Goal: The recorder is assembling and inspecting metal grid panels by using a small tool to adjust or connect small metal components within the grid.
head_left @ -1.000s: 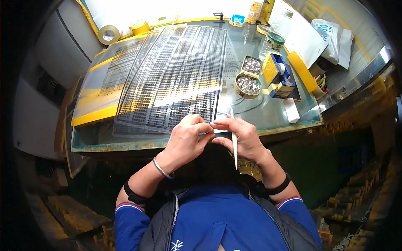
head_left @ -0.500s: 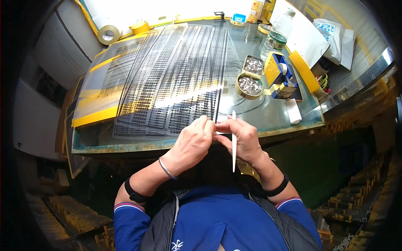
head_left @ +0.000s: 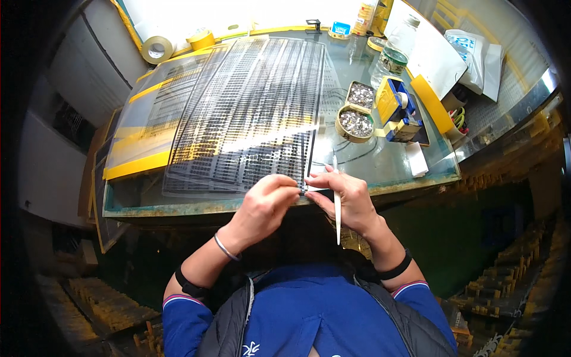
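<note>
pen-shaped tool in right hand

Just in front of the clear bottle sits a tape dispenser; right of it, a white bag; well left, a yellow tape roll.

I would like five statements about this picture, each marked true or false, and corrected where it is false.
1. The right hand holds a slim white tool. True.
2. A bangle circles the right wrist. False: the silver bangle circles the left wrist.
3. The clear bottle stands farther from the right hand than the round container. True.
4. The tape dispenser stands left of the round container. False: the tape dispenser is on its right.
5. The patterned sheets lie left of the round container. True.
</note>
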Tool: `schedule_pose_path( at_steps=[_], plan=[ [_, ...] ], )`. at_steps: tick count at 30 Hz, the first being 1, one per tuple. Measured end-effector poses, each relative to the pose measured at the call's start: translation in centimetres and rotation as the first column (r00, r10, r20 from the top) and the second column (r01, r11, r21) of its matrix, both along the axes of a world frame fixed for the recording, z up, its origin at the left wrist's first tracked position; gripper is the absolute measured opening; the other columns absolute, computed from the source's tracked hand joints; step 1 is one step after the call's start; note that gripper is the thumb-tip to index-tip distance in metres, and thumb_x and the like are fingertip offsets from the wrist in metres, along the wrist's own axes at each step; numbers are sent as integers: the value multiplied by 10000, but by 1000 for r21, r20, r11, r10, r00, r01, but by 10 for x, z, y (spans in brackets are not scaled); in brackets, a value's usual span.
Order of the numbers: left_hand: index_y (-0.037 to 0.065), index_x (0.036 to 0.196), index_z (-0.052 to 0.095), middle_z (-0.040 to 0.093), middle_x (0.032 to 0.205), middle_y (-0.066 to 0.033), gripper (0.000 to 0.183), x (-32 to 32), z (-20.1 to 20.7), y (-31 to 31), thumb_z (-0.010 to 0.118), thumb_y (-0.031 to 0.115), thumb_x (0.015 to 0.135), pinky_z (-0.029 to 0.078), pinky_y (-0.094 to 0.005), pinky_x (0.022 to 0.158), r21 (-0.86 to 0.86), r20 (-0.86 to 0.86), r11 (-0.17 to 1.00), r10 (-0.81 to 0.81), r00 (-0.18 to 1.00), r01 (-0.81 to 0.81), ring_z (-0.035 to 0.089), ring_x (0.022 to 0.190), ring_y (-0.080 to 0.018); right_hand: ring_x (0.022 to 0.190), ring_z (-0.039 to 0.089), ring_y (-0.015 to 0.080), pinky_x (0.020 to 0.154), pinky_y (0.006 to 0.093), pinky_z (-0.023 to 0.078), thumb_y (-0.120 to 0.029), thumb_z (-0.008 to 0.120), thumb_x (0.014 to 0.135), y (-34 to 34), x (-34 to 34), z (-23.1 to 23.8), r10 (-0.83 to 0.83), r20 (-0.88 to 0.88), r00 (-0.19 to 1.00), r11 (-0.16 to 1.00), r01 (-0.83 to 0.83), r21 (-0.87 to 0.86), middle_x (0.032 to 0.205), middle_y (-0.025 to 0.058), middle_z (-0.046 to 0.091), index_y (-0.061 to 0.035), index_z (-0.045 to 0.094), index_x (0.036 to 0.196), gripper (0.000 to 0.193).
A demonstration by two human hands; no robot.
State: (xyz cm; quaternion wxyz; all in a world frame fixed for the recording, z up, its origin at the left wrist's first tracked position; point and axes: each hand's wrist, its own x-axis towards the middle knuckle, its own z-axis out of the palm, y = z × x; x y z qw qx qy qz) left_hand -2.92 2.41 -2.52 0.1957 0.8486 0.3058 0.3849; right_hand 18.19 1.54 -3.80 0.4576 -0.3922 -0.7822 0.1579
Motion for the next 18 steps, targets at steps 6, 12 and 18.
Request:
schedule_pose_path(
  at_steps=[6,12,18],
  plan=[
    [18,1009,654,614,1056,-95,249,5,1,-18,703,53,767,460,-396,814,274,-179,958,134,975,-81,564,894,-257,801,667,301,689,369,541,-39,726,737,-2,-5,12,-8,112,994,993,-5,119,867,129,683,-37,645,899,181],
    [4,986,654,630,1093,-112,251,6,-4,-14,707,47,744,470,-391,876,295,-147,954,109,983,-62,585,1052,-275,765,669,285,687,363,543,-9,732,709,-3,-7,13,-28,140,990,993,11,121,824,109,677,-48,638,876,196],
    [1,935,657,642,1067,-119,219,8,-5,-11,709,32,724,495,-384,875,264,-100,962,94,991,-65,605,1033,-279,740,682,271,702,355,557,10,744,692,1,-8,-2,-72,5,997,992,71,105,778,100,680,-51,635,824,182]
  ],
)
